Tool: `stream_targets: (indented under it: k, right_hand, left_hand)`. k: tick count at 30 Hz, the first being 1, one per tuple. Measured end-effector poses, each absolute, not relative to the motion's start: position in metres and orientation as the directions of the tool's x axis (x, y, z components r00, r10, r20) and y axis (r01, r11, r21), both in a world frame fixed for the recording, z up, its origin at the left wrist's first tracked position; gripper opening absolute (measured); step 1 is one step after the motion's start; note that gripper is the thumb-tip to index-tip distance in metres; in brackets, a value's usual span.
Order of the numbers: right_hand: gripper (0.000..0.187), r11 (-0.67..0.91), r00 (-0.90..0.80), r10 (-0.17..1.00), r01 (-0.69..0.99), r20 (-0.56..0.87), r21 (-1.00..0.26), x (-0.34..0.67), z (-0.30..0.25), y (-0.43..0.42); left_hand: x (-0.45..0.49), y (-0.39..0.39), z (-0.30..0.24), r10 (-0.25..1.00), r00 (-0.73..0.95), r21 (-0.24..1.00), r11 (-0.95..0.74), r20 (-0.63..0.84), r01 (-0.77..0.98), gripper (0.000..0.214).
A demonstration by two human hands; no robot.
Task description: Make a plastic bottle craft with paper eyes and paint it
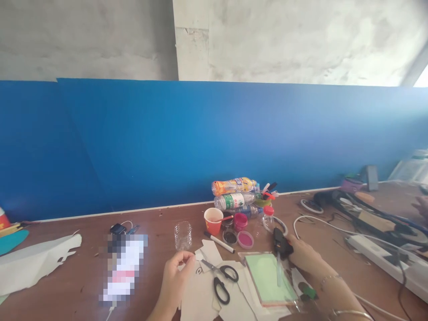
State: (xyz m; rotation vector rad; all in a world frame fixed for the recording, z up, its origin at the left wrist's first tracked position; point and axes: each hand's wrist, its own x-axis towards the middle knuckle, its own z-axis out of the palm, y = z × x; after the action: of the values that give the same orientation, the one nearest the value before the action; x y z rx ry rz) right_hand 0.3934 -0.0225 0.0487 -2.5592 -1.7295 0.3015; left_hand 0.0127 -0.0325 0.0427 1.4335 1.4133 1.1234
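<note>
My left hand (175, 274) rests near the front edge of the brown table (83, 276), its fingers curled in a pinch on a small white paper piece. My right hand (302, 256) is closed round a black glue gun (280, 243) beside a pale green pad (267, 278). Black-handled scissors (220, 278) lie on white paper cut-outs (203, 298) between my hands. A clear cut bottle base (183, 235) stands just beyond my left hand.
Plastic bottles (234, 194) lie stacked by the blue backboard (200, 142). An orange cup (213, 220), pink paint pots (245, 239) and a marker (219, 241) sit behind the paper. A white power strip (384, 258) and cables lie right. Another person's hand (421, 206) shows far right.
</note>
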Motion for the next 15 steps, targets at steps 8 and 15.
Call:
stream_targets:
  k: [8,15]
  right_hand:
    - [0.018,-0.125,0.139,0.979,0.987,0.15,-0.1,0.307,0.099,-0.052]
    - [0.016,0.622,-0.401,0.671,0.762,0.623,-0.18,0.188,0.082,-0.051]
  left_hand:
    - [0.018,-0.038,0.054,0.977,0.01,0.973,0.212,-0.212,-0.09,0.021]
    - [0.017,-0.041,0.065,0.983,-0.04,0.977,0.175,-0.181,-0.126,0.019]
